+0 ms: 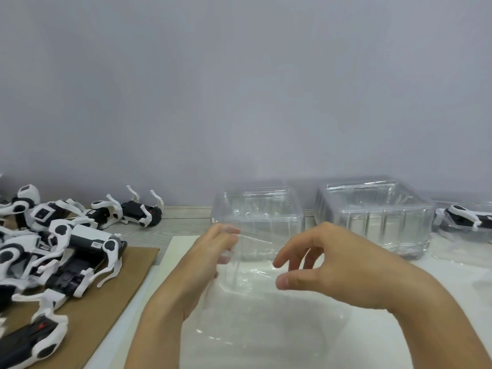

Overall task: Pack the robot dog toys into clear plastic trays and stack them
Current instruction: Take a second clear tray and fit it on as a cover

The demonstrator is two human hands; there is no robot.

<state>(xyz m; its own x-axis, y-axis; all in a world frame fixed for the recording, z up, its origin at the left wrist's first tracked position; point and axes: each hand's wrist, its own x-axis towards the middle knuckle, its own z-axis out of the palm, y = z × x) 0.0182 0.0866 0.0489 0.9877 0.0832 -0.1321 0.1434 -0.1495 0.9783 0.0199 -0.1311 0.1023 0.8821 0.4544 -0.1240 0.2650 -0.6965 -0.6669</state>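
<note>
My left hand pinches the top edge of a thin clear plastic piece that hangs down onto the white mat; whether it is a tray or a film is unclear. My right hand hovers just right of it, fingers loosely curled, thumb and forefinger apart, holding nothing. Behind the hands stands a stack of clear plastic trays, with a second, larger stack to its right. A pile of several black-and-white robot dog toys lies at the left. One more robot dog lies at the far right.
The dog pile rests on a brown cardboard sheet. A white mat covers the table under my hands. A robot dog on its back lies by the grey wall, which closes off the table's far side.
</note>
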